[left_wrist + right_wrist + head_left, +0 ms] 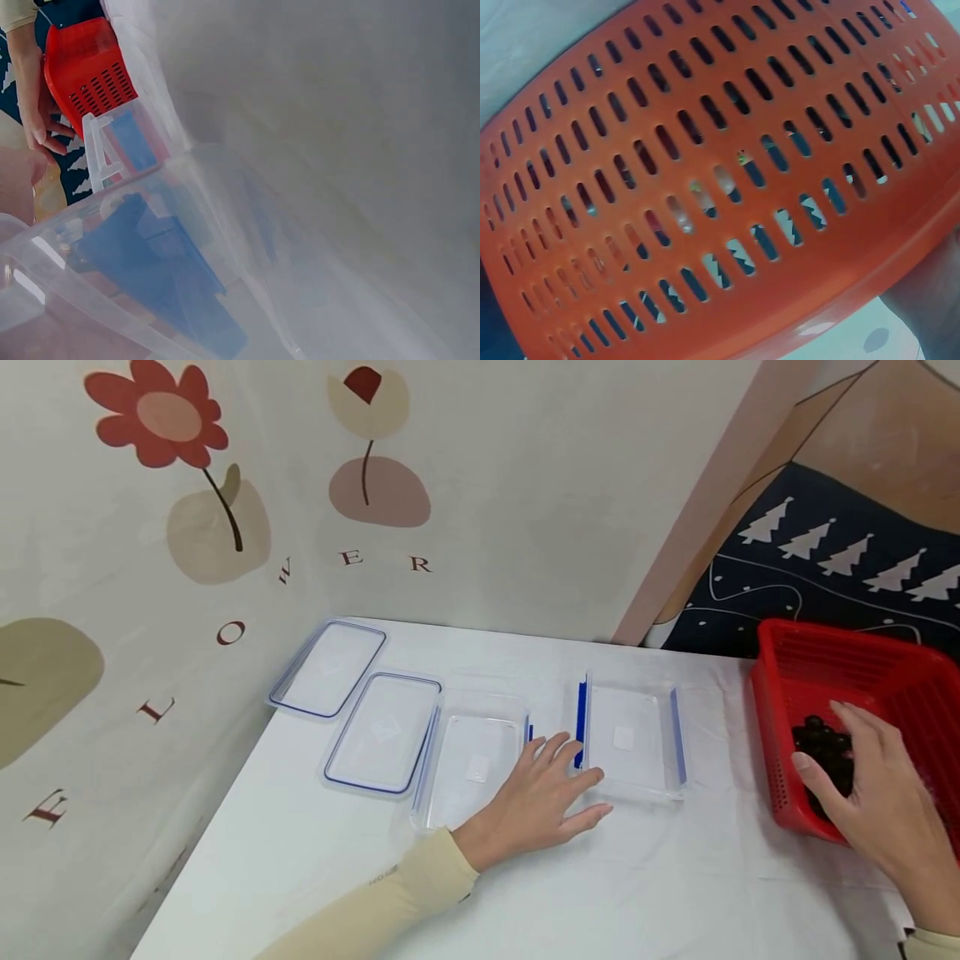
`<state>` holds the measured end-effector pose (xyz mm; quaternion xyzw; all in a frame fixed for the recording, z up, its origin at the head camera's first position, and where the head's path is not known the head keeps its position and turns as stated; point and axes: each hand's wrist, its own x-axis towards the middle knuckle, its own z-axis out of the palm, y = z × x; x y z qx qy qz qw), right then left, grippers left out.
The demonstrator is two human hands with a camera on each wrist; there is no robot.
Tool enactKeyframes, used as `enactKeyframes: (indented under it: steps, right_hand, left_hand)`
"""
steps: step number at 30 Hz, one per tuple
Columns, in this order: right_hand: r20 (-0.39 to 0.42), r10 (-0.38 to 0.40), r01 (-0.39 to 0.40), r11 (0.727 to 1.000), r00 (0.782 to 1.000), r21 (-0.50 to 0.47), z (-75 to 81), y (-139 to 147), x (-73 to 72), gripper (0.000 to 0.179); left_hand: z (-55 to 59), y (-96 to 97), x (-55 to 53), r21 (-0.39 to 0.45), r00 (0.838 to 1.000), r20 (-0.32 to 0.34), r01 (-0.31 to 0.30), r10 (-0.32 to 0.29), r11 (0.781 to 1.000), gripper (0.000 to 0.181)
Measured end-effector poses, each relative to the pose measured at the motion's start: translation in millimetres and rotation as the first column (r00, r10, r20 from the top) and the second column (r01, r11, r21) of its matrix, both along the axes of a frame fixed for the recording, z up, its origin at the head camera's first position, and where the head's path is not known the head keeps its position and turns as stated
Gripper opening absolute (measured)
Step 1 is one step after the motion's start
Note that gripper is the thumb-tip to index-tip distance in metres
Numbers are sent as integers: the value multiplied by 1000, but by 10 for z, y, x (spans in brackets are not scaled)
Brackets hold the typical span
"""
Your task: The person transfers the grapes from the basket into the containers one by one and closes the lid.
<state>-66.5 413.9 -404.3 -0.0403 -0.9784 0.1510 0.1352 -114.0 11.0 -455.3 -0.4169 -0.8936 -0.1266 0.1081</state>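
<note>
Two clear containers, two blue-sealed lids and one red basket sit on the white bench. The left grip — released, fingers spread — partly blocks the left container. Dark round fruits, too bunched to count, lie inside the basket, between the right grip's parted thumb and fingers — released, contact unclear.

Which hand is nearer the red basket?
Right: the right hand is at the red basket, partly over its opening; the left hand is farther left, by the clear containers.
</note>
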Motion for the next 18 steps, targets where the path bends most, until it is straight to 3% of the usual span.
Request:
enactKeyframes:
  steps: [4,12,18]
  right_hand:
    - [-28,-26,26,1000,999,-16,-37,69,9,87]
    - [-84,-64,60,997,994,-55,-107,224,55,83]
    - [-99,-67,63,997,993,-39,-130,304,27,83]
  left_hand:
    - [-5,4,5,-12,1000,-10,-6,6,1000,46]
    - [-21,19,-4,-50,999,24,-41,42,998,73]
    - [-11,11,-2,-77,998,46,-49,53,996,78]
